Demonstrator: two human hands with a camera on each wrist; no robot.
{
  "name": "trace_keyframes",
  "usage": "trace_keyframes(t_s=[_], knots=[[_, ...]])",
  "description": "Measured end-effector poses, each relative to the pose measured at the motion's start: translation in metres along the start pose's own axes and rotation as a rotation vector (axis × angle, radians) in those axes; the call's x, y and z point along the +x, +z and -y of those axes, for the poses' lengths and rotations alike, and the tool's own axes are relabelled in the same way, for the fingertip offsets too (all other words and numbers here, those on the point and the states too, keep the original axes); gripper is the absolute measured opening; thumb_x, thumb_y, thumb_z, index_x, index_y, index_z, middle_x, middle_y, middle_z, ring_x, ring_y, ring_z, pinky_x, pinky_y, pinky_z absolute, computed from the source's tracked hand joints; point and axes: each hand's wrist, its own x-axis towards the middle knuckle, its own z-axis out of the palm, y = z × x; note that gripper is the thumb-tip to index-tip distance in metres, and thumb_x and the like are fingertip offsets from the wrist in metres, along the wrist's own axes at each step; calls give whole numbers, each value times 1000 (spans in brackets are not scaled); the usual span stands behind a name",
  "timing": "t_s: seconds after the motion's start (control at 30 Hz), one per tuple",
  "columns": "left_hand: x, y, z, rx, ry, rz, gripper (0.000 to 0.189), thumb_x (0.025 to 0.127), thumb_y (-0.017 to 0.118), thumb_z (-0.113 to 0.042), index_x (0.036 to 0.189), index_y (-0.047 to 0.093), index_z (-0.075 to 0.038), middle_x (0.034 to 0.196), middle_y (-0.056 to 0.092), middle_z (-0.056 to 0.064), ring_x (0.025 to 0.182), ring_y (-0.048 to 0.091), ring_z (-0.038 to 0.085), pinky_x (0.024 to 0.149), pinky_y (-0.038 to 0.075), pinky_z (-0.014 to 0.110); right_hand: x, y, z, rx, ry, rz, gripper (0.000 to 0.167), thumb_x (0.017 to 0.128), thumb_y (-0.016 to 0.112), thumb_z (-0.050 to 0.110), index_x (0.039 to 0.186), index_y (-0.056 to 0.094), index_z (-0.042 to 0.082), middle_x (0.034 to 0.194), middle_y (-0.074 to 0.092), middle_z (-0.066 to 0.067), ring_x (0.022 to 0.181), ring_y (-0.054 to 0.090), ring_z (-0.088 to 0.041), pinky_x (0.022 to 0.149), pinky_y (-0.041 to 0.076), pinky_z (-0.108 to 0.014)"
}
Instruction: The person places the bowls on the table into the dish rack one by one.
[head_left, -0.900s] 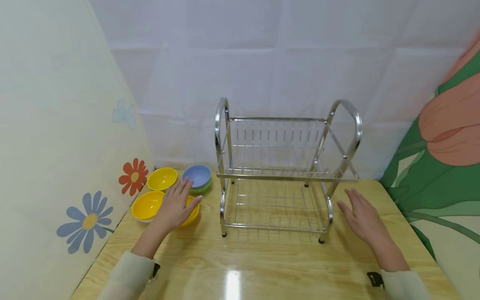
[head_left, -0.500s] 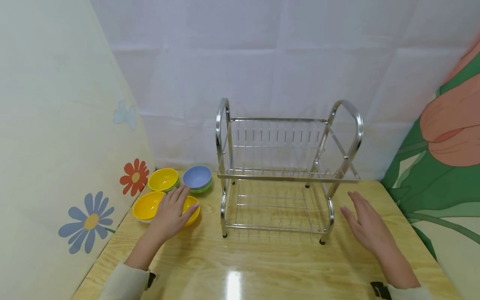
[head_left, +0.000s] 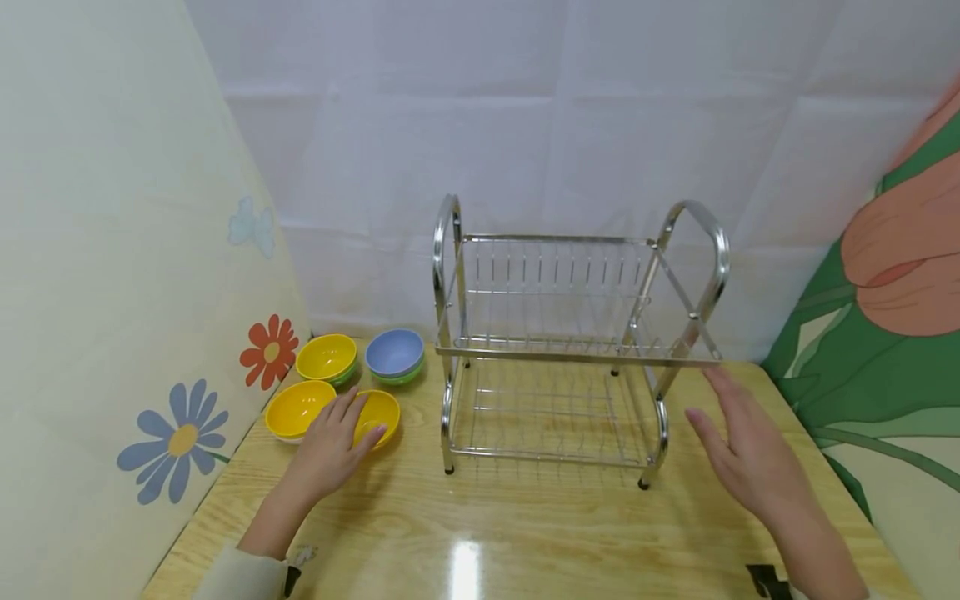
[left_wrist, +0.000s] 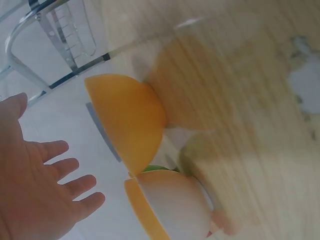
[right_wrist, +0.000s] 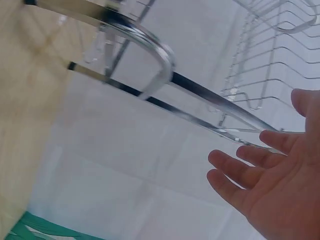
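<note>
My left hand (head_left: 330, 446), fingers spread, hovers over the near edge of a yellow bowl (head_left: 381, 417) and beside another yellow bowl (head_left: 296, 408). In the left wrist view the same hand (left_wrist: 45, 185) holds nothing, and a yellow bowl (left_wrist: 125, 117) stands apart from its fingertips. My right hand (head_left: 761, 454) is raised to the right of a two-tier metal dish rack (head_left: 555, 354), fingers extended. In the right wrist view its palm (right_wrist: 280, 195) is bare, near the rack's side frame (right_wrist: 200, 95).
Behind the near bowls stand a yellow bowl (head_left: 326, 357) over a green one and a blue bowl (head_left: 394, 352) stacked on a green bowl (head_left: 401, 377). A flower-printed panel (head_left: 180, 333) borders the wooden table (head_left: 555, 542) at left, a tulip-printed one (head_left: 900, 333) at right.
My left hand has drawn back toward me and slightly left, uncovering the blue bowl and more of the near yellow one. My right hand has shifted slightly right, its arm reaching further into view.
</note>
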Motion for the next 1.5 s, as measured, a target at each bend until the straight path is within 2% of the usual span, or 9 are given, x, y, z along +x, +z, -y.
trace_keyframes(t_s=[0.07,0.23,0.4,0.6,0.73,0.83,1.1,1.33,1.5], knots=[[-2,1,2,-1,2,-12,72,103,51,-51,150,42,2,156,35,28,141,34,49,116,27,65,3,-8,7,-3,-30,-33,65,106,53,20,161,21,4,158,27,-35,141,27,-59,110,21,-74],[-6,3,6,9,-18,7,75,102,52,-52,150,41,4,158,32,28,141,34,50,114,29,66,10,-27,20,-54,-81,-110,62,105,54,19,158,27,1,156,30,-34,142,29,-55,114,20,-70],[-9,6,10,28,-40,42,81,102,47,-58,151,38,5,160,27,29,142,31,51,114,29,67,21,-41,31,-72,-91,-133,60,106,52,20,159,28,7,159,30,-30,142,30,-54,111,22,-73],[-11,7,11,33,-48,52,84,100,51,-59,151,38,8,160,26,32,141,32,54,112,31,68,36,-46,42,-75,-110,-96,59,107,50,23,160,28,12,163,27,-22,145,28,-51,110,23,-75],[-10,10,13,30,-64,68,88,98,54,-60,152,35,8,161,24,31,142,30,54,112,32,67,43,-43,45,-107,-124,-48,57,108,47,25,161,27,12,166,24,-16,145,29,-51,102,29,-78],[-10,12,14,28,-62,76,93,97,54,-62,152,33,9,160,25,32,142,31,54,112,32,67,44,-42,45,-129,-133,-41,55,109,44,25,160,29,12,166,26,-15,143,32,-51,98,32,-78],[-8,11,11,19,-89,92,95,96,57,-61,152,31,11,159,25,35,142,29,56,112,31,68,47,-38,48,-120,-138,-21,53,110,41,25,162,28,24,164,30,-15,144,31,-50,108,27,-75],[-4,14,7,52,-111,112,97,94,61,-61,151,32,12,157,29,35,141,31,56,114,29,67,48,-38,44,-121,-138,-12,51,111,38,25,162,28,23,161,35,-21,142,33,-52,110,26,-73],[-1,17,7,77,-133,108,99,92,62,-63,150,34,13,156,28,36,140,31,57,113,30,67,49,-40,45,-122,-104,18,51,111,36,27,162,28,24,163,32,-16,143,33,-51,107,28,-74]])
